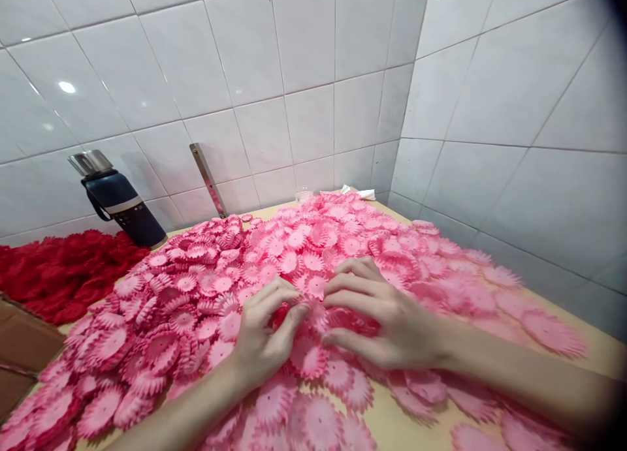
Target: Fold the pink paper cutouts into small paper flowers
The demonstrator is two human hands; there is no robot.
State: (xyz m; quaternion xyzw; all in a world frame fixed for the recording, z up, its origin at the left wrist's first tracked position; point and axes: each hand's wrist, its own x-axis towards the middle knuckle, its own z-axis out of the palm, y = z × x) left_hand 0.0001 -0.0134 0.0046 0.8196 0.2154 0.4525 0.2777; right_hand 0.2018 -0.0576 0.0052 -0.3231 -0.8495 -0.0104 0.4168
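A wide heap of pink fabric flower petals (313, 248) covers the wooden table (605, 353). Both my hands rest on the heap near its middle, fingertips almost meeting. My left hand (262, 337) has its fingers curled and its thumb pinched against a pink petal piece (313, 307). My right hand (379, 317) lies over the petals with its fingers bent toward the same piece, touching it from the right. What lies under the palms is hidden.
A pile of red petals (59, 268) lies at the left. A dark blue flask with a steel cap (117, 200) stands by the tiled wall, near a leaning metal strip (208, 180). A cardboard box (22, 353) sits at the left edge. Tiled walls close the back and right.
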